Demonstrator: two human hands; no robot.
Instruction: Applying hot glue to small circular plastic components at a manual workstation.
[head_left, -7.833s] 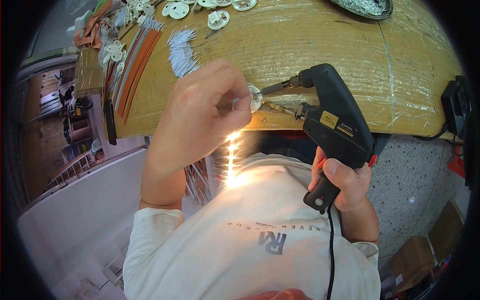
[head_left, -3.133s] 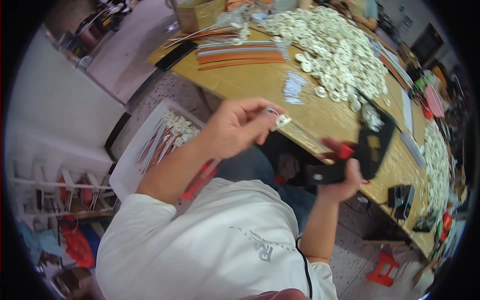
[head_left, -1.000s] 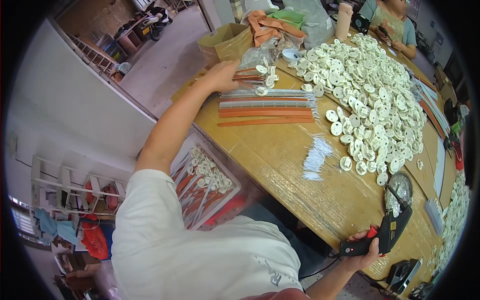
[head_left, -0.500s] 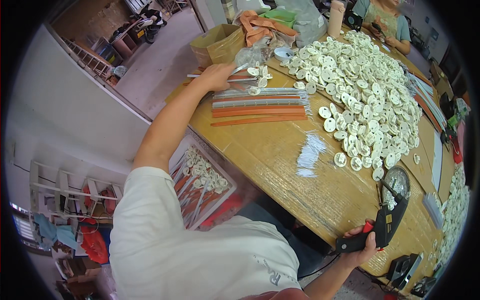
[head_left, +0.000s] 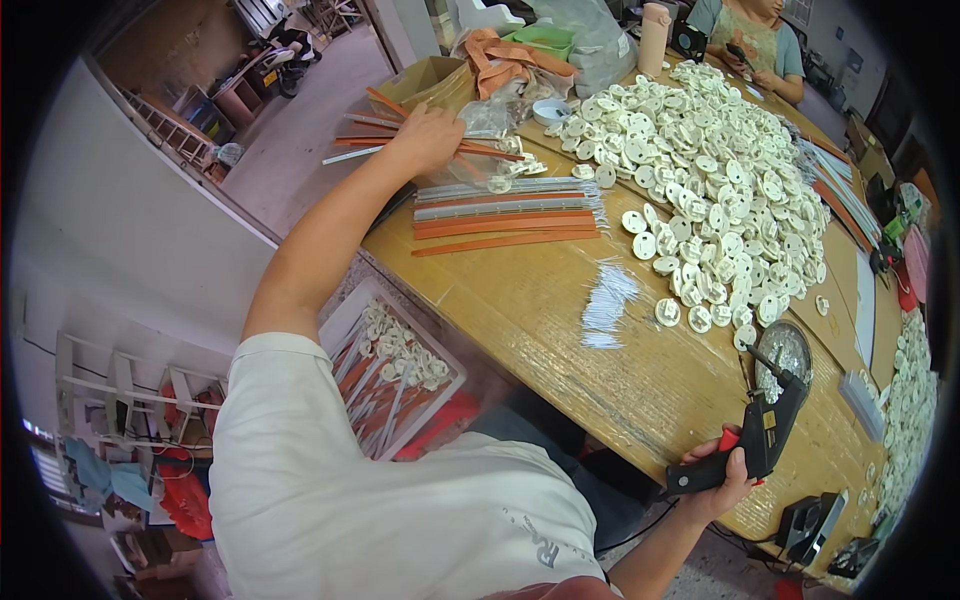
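Note:
My left hand (head_left: 428, 140) reaches to the table's far left edge, its fingers closed around several thin orange and white strips (head_left: 385, 126) that fan out on both sides. White round discs (head_left: 520, 165) lie just right of this hand. In front of it is a row of flat orange and grey-white strips (head_left: 505, 222). My right hand (head_left: 722, 480) grips a black glue gun (head_left: 770, 440) with a red trigger at the near right. The gun's nozzle rests over a round metal dish (head_left: 797, 352). Between the hands lies a small heap of thin white sticks (head_left: 606, 305).
A large pile of white discs (head_left: 700, 170) covers the table's far middle. A crate (head_left: 447, 397) of strips and discs stands below the left edge. A cardboard box (head_left: 432, 82) and pink bottle (head_left: 654, 38) sit at the back; another person (head_left: 765, 50) works far right.
My left hand has lifted slightly, and the strips in it now spread at new angles, further out past the table edge. The right hand still holds the glue gun over the dish.

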